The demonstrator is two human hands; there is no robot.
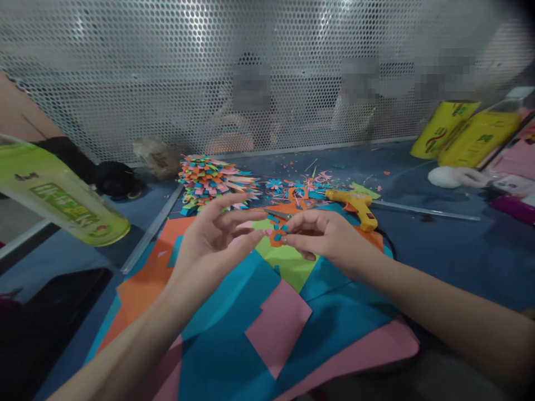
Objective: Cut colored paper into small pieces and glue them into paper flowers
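Note:
In the head view, my right hand pinches a small paper flower between thumb and fingertips. The flower has an orange ring, a blue centre and blue strips on top. My left hand is beside it on the left, fingers spread and thumb tip close to the flower; whether it touches is unclear. Grey scissor-like blades show just behind the flower, partly hidden. Below both hands lie coloured paper sheets: a lime green sheet, a large blue sheet and a notched pink piece.
A yellow glue gun lies right of my right hand, near a clear glue stick. Behind stands a bushy stack of fringed paper, beside paper scraps. A green bottle leans at left; yellow containers stand at right. A perforated metal panel closes the back.

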